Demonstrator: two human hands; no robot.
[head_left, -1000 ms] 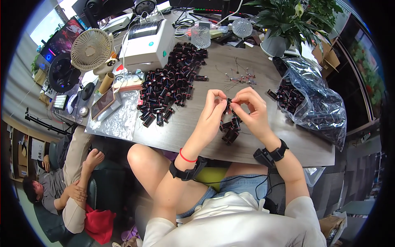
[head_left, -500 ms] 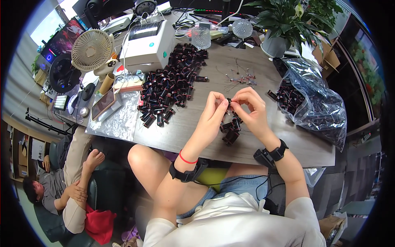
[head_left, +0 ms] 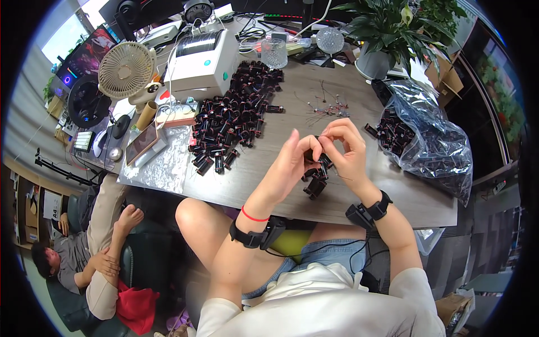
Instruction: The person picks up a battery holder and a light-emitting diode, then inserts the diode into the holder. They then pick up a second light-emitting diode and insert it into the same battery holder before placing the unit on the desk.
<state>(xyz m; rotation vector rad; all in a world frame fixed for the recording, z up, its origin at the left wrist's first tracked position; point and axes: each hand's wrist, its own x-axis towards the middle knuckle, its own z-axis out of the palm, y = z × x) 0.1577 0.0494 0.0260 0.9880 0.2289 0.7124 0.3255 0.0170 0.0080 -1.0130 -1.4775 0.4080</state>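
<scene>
Shiny black casing on all of these: the small black cylinders with thin wire leads (head_left: pixel 316 187) sit in a little clump at the centre of the frame, right below both hands on the grey wood-grain tabletop (head_left: pixel 387 194). The bare-handed left grip (head_left: pixel 292 160) has its thumb sticking up, well apart from the bent index finger, and honestly I can't tell if the curled fingers have hold of anything. The bare-handed right grip (head_left: pixel 343 149) has thumb and index drawn close at the tips, right against the left fingers. Something dark is in there, but I can't say whether it's clamped.

Handling-wise, my guess is these are light but dense for their size, stiff in the body and a bit slick because of that gloss. I'd pinch the round body around its middle, thumb against index. The leads look like the fragile bit, so I wouldn't hang the weight off them.

More of the same in the big heap of black cylinders (head_left: pixel 233 121), left of centre, and inside the crinkly clear plastic bag (head_left: pixel 438 151) at right. The loose thin wires (head_left: pixel 331 106), upper centre, look super light and floppy, probably tangle-prone.
</scene>
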